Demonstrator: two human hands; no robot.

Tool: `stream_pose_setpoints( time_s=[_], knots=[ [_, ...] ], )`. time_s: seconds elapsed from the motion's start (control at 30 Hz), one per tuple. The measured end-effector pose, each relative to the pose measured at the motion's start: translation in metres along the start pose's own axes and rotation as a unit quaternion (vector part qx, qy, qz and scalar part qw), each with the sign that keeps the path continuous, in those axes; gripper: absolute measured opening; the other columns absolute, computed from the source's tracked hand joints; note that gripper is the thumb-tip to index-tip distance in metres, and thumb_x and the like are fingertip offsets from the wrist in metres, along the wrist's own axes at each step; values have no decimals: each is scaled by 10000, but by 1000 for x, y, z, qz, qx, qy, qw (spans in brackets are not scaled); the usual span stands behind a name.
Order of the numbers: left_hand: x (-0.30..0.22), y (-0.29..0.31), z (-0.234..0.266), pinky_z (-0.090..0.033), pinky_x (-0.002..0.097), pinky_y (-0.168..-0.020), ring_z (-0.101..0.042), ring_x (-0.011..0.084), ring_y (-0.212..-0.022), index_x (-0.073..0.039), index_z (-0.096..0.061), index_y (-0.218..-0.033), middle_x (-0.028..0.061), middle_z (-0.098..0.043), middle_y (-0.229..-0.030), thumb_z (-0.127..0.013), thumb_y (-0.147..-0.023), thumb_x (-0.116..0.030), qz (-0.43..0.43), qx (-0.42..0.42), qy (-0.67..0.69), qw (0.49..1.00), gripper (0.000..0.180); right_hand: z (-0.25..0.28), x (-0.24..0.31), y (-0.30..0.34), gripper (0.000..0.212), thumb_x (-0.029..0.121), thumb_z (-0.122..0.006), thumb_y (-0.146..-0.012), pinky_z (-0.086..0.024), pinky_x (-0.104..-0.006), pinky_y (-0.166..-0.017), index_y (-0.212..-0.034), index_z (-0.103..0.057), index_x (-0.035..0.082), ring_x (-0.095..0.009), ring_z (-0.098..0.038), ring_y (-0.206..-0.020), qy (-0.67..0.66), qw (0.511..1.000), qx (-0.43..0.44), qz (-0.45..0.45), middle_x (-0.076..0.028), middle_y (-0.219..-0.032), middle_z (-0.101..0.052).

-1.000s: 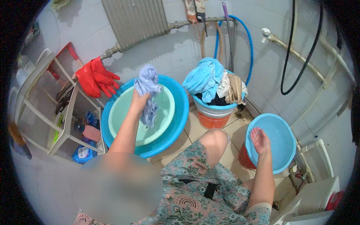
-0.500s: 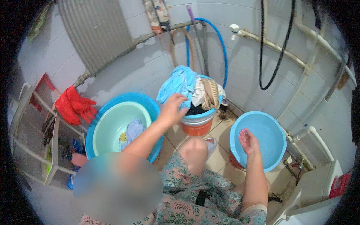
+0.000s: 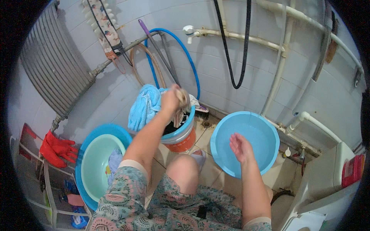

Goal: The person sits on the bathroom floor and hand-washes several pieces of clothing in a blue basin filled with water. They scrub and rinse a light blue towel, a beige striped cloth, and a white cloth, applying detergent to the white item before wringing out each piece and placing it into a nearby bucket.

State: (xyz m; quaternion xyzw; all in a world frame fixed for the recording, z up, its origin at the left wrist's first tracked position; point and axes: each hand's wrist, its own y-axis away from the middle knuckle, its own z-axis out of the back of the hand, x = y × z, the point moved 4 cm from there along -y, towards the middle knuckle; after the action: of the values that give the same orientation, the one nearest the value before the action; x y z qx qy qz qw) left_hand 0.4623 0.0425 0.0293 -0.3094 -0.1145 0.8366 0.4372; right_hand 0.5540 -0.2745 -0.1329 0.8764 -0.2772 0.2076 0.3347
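Left hand: left hand (image 3: 170, 101) closed around a beige cloth (image 3: 181, 106), lifted just above the laundry bucket (image 3: 181, 133), at 12 o'clock from the knee.
Right hand: right hand (image 3: 241, 147) open, fingers loosely spread, holding nothing; over the near rim of the light-blue basin (image 3: 254, 133), at 3 o'clock from the bucket.
Beige cloth: hangs from the left fist, its lower end down in the bucket.
Bucket contents: light-blue towel (image 3: 144, 106) draped over the 9 o'clock rim; dark clothing inside.
Green basin: green basin (image 3: 98, 163) sits in a larger blue tub (image 3: 83, 192), at 8 o'clock from the bucket, with a bluish garment (image 3: 114, 161) inside.
Surroundings: red rubber gloves (image 3: 58, 148) on a rack, far left.
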Motion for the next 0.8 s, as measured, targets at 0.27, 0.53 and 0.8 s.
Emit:
stream_pose_setpoints(
  time_s=[0.27, 0.53, 0.8],
  knots=[
    [-142, -20, 69, -492, 341, -676, -550, 176, -888, -105, -457, -1079, 53, -551, -1004, -424, -875, -69, 89, 75, 516, 848, 210, 22, 32, 23, 200, 190, -534, -852, -480, -292, -710, -1010, -533, 68, -162, -565, -838, -25, 998, -18, 57, -48, -946, -581],
    [-202, 26, -36, -489, 356, -783, -524, 190, -946, -120, -430, -1071, 83, -528, -1029, -363, -874, 0, -13, 242, 491, 837, 240, 76, 68, 38, 205, 245, -563, -817, -380, -311, -776, -970, -533, 113, -146, -478, -870, -60, 967, -180, 171, -6, -930, -527],
    [-145, 119, -258, -381, 396, -918, -444, 295, -1130, -165, -567, -1104, 114, -487, -1206, -552, -785, -124, -202, 450, 114, 862, 322, 103, 89, 50, 164, 208, -599, -789, -365, -302, -760, -907, -533, 118, -132, -453, -844, -34, 957, -255, 131, 19, -860, -522]
  ],
)
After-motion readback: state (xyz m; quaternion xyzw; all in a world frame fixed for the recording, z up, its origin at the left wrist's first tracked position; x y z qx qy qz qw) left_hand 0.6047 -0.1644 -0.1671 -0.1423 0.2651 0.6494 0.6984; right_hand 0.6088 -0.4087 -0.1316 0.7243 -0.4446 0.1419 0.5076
